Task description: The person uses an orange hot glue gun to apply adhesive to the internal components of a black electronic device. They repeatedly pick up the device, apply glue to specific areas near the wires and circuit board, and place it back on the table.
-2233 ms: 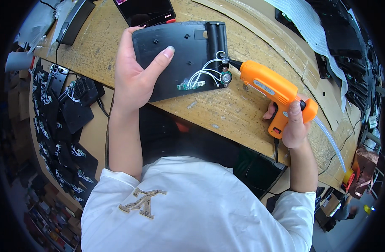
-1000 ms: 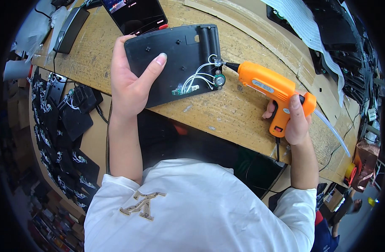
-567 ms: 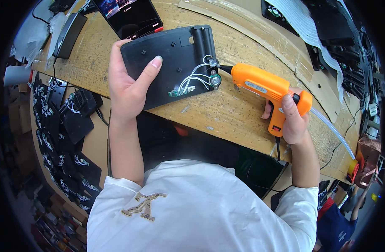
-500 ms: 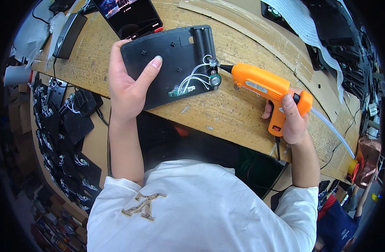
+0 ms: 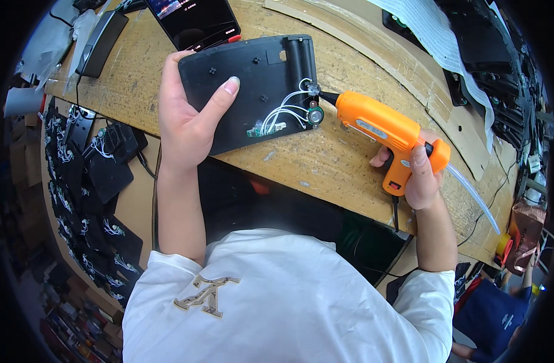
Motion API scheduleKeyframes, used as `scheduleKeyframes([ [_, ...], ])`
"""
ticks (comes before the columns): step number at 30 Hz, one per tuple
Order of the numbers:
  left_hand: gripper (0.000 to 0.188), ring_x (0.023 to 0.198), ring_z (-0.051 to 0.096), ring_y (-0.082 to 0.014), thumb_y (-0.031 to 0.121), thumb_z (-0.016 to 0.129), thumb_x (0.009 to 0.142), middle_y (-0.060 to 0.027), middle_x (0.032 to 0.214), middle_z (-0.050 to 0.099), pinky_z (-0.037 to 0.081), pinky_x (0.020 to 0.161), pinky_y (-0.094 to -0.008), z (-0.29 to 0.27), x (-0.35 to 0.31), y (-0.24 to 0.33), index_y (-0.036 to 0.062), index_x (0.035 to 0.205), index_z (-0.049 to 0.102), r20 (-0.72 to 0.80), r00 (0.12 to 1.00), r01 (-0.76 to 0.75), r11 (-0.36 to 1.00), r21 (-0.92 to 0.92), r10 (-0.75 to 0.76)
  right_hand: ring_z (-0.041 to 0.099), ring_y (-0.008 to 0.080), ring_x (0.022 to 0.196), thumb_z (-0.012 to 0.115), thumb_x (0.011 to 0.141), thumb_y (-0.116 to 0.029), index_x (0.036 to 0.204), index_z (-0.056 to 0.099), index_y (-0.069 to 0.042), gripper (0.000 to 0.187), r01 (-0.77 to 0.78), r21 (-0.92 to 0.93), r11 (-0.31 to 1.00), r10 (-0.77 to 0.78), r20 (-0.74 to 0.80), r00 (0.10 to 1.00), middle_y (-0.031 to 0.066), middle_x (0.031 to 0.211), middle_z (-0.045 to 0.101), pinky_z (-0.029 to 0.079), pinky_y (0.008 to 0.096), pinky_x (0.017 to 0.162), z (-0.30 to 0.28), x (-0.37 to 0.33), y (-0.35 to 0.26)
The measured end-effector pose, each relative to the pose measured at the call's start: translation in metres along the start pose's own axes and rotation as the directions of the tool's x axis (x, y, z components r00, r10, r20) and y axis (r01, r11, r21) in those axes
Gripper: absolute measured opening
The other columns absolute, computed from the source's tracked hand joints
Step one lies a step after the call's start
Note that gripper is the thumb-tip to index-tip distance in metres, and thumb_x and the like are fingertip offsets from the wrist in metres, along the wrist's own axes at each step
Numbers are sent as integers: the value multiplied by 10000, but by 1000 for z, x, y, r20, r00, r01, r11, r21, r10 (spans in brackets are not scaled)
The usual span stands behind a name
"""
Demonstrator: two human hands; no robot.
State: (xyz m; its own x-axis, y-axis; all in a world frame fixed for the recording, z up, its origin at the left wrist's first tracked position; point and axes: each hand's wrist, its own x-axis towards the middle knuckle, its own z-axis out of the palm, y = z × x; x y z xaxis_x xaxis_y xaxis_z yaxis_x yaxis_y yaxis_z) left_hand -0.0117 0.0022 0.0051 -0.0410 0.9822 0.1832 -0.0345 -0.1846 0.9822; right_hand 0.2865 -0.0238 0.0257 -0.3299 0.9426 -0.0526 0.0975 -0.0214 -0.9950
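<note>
Apart from each other, our two hands are each clamped on something. Our left hand [image 5: 186,130] grips the black panel [image 5: 237,121] by its left side, thumb flat across the face turned up to us. Our right hand [image 5: 423,184] is wrapped round the handle of an orange glue gun [image 5: 379,121] — its nozzle [image 5: 329,97] points left at the panel's right edge, though we cannot tell whether the tip touches. So the panel lies between our hands, over the wooden bench [image 5: 349,175]. White wires [image 5: 283,112] curve from a small green board [image 5: 266,129] to that edge, near a round metal-centred part [image 5: 315,115]. Beyond the panel stands a lit screen [image 5: 195,24]; left of us, wired black pieces [image 5: 123,236] are laid out — and lower right, a person in dark blue [image 5: 491,314].
</note>
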Motion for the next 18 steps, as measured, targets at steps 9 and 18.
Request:
scheduleKeyframes([
  [9,336,898,595,-117,0,629,843,-87,998,607,499,792,-256,-2,-1,-1,12,1110,425,16,999,-30,999,-12,30,630,188,737,551,858,-514,1067,619,66,620,1,117,993,8,-73,997,130,819,644,506,318,711,6,2,3],
  [18,358,908,600,-118,-34,626,828,-85,1001,603,507,799,-257,-1,-1,-5,19,1111,412,57,996,-70,995,-68,74,582,151,606,569,854,-454,875,661,19,482,91,-243,966,-118,-98,988,63,660,627,455,285,571,12,14,-10],
])
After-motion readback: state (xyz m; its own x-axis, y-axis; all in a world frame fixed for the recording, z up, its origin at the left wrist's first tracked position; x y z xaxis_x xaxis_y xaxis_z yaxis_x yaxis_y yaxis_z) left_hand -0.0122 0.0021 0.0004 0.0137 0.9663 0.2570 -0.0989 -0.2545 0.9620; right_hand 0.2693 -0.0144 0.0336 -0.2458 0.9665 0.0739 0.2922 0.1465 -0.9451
